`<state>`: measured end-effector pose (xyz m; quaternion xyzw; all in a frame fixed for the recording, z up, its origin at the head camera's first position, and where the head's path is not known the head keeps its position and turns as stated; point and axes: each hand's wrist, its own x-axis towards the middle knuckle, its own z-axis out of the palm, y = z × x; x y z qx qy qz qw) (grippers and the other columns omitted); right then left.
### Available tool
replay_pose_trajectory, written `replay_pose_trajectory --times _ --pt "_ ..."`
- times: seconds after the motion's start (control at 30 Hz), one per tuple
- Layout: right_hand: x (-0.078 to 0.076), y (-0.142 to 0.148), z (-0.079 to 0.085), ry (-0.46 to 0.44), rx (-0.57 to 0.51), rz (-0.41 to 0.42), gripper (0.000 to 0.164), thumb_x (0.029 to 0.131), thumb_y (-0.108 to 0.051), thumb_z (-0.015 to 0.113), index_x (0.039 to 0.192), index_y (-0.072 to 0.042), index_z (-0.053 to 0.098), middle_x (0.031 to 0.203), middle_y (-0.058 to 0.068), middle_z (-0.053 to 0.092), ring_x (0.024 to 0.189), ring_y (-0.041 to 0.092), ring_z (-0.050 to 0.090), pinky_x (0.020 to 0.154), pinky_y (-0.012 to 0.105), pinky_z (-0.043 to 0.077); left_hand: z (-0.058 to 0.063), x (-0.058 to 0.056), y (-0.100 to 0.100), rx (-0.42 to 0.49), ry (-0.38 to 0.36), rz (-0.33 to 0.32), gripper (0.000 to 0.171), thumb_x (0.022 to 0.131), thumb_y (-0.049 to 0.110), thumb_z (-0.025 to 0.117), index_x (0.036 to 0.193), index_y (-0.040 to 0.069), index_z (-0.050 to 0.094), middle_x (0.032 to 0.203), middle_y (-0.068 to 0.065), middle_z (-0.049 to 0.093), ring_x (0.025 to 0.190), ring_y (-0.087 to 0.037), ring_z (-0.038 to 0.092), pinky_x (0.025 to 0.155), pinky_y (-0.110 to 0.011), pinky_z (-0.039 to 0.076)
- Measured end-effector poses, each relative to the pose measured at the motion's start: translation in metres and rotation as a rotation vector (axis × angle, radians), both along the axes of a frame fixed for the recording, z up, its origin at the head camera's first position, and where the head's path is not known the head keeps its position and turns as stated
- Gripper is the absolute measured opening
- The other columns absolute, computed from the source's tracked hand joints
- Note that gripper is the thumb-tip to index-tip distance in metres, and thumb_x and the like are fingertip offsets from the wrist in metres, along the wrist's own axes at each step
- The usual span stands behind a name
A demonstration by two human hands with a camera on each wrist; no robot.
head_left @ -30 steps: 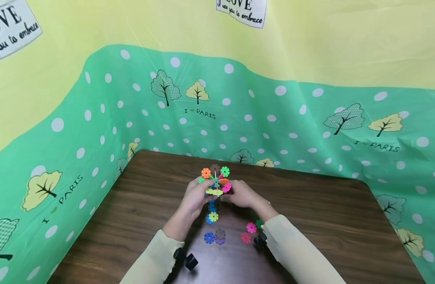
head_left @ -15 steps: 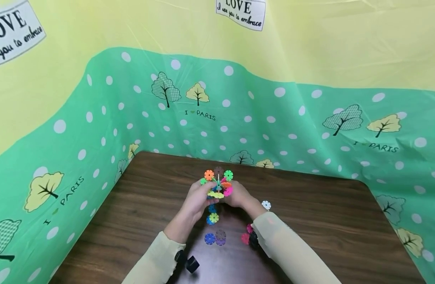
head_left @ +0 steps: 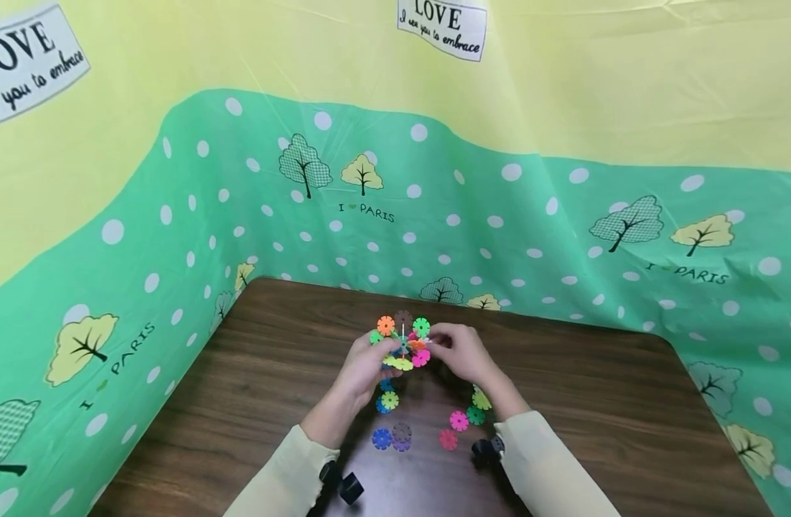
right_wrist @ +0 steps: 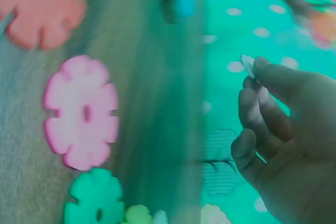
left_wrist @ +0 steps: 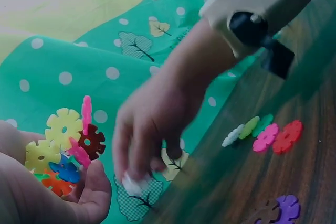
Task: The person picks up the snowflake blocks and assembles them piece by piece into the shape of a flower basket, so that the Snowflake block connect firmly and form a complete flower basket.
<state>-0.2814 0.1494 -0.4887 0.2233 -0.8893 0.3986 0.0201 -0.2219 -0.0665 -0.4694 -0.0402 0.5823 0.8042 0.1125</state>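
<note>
My left hand point(head_left: 363, 362) holds a cluster of interlocking flower-shaped plastic discs point(left_wrist: 64, 125) above the table, thumb on the near side. Orange, green, pink, yellow, brown and blue pieces stick out at several angles. Right of the cluster is my right hand point(head_left: 463, 352). Between thumb and fingertips it pinches a small white disc point(right_wrist: 247, 65), seen nearly edge-on in the right wrist view. The left wrist view shows this white disc blurred, below the right hand's fingers and apart from the cluster. How the left fingers lie beneath the cluster is partly hidden.
On the dark wooden table point(head_left: 240, 402), a row of loose discs lies by the right forearm: red point(head_left: 448, 439), pink point(head_left: 459, 421), green point(head_left: 476, 415), yellow-green point(head_left: 481, 397) and white point(left_wrist: 232, 135). Blue point(head_left: 382, 439), brown point(head_left: 402, 431) and purple discs lie nearer. A patterned cloth stands behind.
My right hand has drawn away from behind the cluster to its right, uncovering green and yellow-green discs by the forearm. The cluster stays in my left hand, slightly further right in view.
</note>
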Motion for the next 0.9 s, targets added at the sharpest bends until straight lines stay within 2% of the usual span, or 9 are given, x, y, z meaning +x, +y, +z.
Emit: replay_pose_trajectory --times 0.17,0.3,0.4,0.53,0.67,0.8,0.9 --pt "0.021 0.018 0.017 -0.024 -0.222 -0.115 0.016 0.093 -0.012 0.076 0.108 -0.007 0.076 0.09 0.008 0.077 0.076 0.01 0.066 0.065 0.024 0.054 -0.004 0.002 0.004 -0.021 0.024 -0.043 0.047 0.094 0.011 0.069 0.137 -0.002 0.056 0.116 -0.012 0.071 0.094 -0.02 0.07 0.082 -0.036 0.062" --pt "0.038 0.026 0.023 -0.054 -0.347 -0.137 0.017 0.092 -0.014 0.077 0.108 -0.006 0.077 0.088 0.01 0.076 0.073 0.011 0.067 0.062 0.024 0.054 -0.005 0.003 0.008 -0.037 0.036 -0.041 0.048 0.092 0.01 0.072 0.137 -0.001 0.058 0.119 -0.014 0.071 0.095 -0.021 0.071 0.083 -0.036 0.062" --pt "0.046 0.026 0.023 -0.051 -0.375 -0.116 0.016 0.092 -0.013 0.077 0.107 -0.006 0.077 0.087 0.01 0.076 0.071 0.012 0.066 0.06 0.025 0.053 -0.007 0.003 0.01 -0.078 0.039 -0.033 0.047 0.09 0.011 0.074 0.133 -0.002 0.06 0.116 -0.014 0.071 0.093 -0.022 0.07 0.081 -0.034 0.062" --pt "0.048 0.02 0.021 -0.029 -0.399 -0.103 0.016 0.091 -0.008 0.077 0.107 -0.004 0.078 0.086 0.013 0.076 0.069 0.011 0.062 0.057 0.023 0.048 -0.008 0.004 0.01 -0.128 0.056 -0.027 0.046 0.09 0.014 0.075 0.131 -0.002 0.062 0.114 -0.013 0.071 0.092 -0.021 0.069 0.081 -0.033 0.062" --pt "0.055 0.013 0.035 -0.051 -0.383 -0.094 0.015 0.091 -0.003 0.076 0.105 0.001 0.078 0.084 0.017 0.075 0.064 0.012 0.057 0.054 0.023 0.046 -0.007 0.004 0.009 -0.157 0.082 -0.021 0.041 0.089 0.013 0.075 0.127 0.0 0.065 0.113 -0.011 0.072 0.092 -0.019 0.067 0.081 -0.031 0.059" --pt "0.054 0.012 0.032 -0.042 -0.366 -0.083 0.014 0.09 -0.005 0.077 0.103 -0.003 0.079 0.081 0.012 0.074 0.062 0.011 0.054 0.052 0.024 0.045 -0.008 0.004 0.01 -0.218 0.115 -0.005 0.035 0.088 0.01 0.076 0.12 -0.002 0.066 0.109 -0.013 0.07 0.092 -0.018 0.064 0.082 -0.032 0.056" --pt "0.048 0.013 0.018 -0.039 -0.379 -0.102 0.012 0.088 -0.009 0.08 0.1 -0.007 0.079 0.078 0.009 0.074 0.062 0.01 0.057 0.052 0.025 0.046 -0.007 0.004 0.011 -0.277 0.144 0.018 0.031 0.087 0.007 0.076 0.115 -0.001 0.067 0.104 -0.012 0.069 0.089 -0.018 0.063 0.079 -0.031 0.056"
